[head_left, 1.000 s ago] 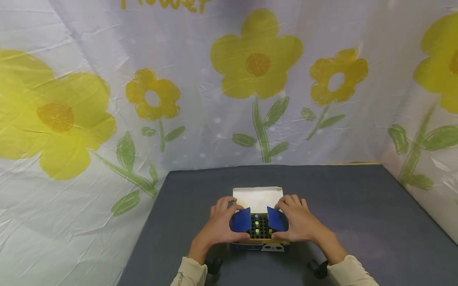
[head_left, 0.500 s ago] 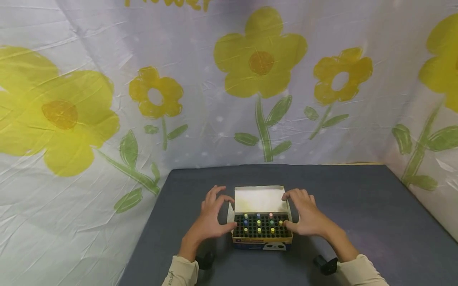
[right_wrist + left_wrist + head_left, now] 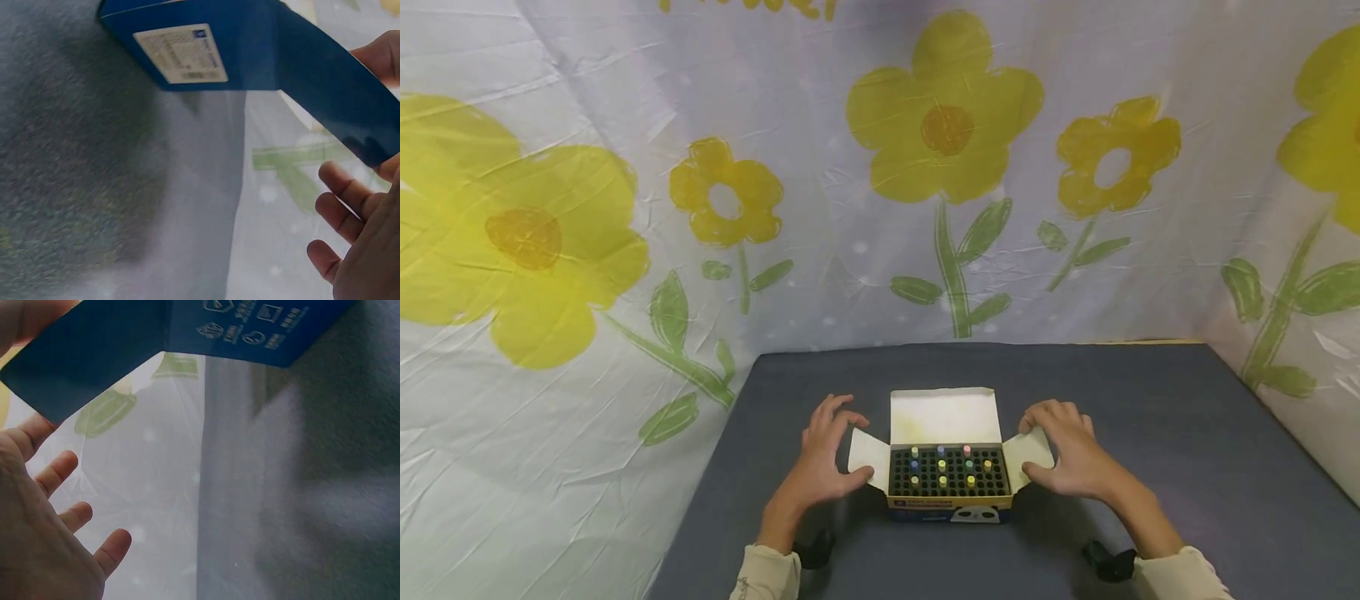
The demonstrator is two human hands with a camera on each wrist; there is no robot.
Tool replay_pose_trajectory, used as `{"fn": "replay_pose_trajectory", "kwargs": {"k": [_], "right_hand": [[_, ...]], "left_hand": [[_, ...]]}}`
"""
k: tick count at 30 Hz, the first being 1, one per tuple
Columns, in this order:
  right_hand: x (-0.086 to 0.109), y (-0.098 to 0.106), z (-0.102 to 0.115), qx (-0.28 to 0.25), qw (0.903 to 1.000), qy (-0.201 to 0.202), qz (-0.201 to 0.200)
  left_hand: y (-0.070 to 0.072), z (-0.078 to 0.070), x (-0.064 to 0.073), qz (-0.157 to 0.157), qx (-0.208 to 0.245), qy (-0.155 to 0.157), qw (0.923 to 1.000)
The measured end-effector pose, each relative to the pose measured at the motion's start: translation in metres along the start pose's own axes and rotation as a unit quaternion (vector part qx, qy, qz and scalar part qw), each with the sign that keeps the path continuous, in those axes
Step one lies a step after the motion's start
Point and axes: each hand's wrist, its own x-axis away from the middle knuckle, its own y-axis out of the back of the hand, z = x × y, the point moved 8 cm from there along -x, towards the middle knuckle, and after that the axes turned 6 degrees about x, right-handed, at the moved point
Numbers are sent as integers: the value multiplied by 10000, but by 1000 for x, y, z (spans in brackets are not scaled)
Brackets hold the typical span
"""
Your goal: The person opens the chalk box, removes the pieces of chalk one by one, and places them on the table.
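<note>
A small box (image 3: 947, 507) of blue and yellow card, a panda face on its front, stands with its white lid (image 3: 945, 417) raised. Inside, a black grid of holes (image 3: 925, 477) holds several small round pieces with yellow, blue, pink and green tops; their kind cannot be told. My left hand (image 3: 822, 454) holds the left side flap (image 3: 868, 454) by its edges between thumb and index finger, other fingers spread. My right hand (image 3: 1075, 454) grips the right side flap (image 3: 1027, 458) likewise, its other fingers bent. Blue outer sides of both flaps show in the wrist views.
The box stands on a dark grey table (image 3: 1112, 383). Behind and beside the table hangs a white curtain (image 3: 827, 283) printed with yellow flowers. Black wrist straps (image 3: 1108, 562) are on both wrists, below cream sleeves.
Both side flaps, at first folded in over the grid with blue faces up, have swung outward and now show white inner faces. My hands have moved apart with them.
</note>
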Motion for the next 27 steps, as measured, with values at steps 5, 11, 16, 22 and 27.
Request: {"fn": "replay_pose_trajectory", "kwargs": {"k": [5,11,16,22,27], "right_hand": [[9,-5,-12,51,9993,-369,88],[20,-14,-20,-70,9987,-499,119],[28,-27,-24,-208,9988,-430,72],[35,-42,-26,-413,9976,-546,131],[39,-55,-25,-912,9918,-802,393]], "left_hand": [[-3,10,9,3,-145,67,9999],[-12,25,22,112,-78,414,9990],[-23,28,28,193,-132,441,9988],[-37,26,29,296,-269,671,9969],[-46,24,29,224,-360,758,9962]]}}
